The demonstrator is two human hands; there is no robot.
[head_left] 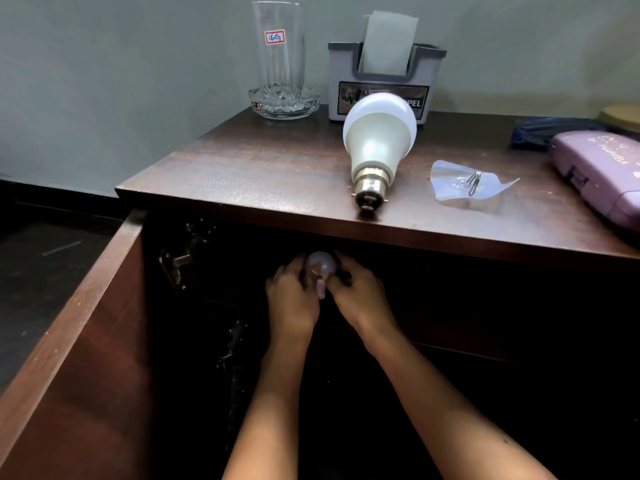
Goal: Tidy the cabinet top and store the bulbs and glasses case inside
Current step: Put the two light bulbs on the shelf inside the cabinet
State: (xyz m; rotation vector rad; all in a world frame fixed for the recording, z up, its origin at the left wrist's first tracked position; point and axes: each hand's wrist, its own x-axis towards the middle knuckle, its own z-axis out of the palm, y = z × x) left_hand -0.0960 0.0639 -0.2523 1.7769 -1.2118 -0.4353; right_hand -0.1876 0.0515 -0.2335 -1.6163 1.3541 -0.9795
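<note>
Inside the open cabinet (104, 306): small bulb (322, 263), clasped between my left hand (292, 299) and right hand (360, 296), held together. On the cabinet top (277, 174): large bulb (377, 140) lying near the front edge; purple glasses case (599, 174) far right.

Small bulb (322, 264) inside dark cabinet; large white bulb (378, 140) lying on top; lilac glasses case (599, 174) right.

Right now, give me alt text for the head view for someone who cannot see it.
Both hands, left and right, hold a small bulb inside the dark open cabinet. On the cabinet top lie a large bulb, a purple case, a plastic scrap, a glass and a box.
</note>
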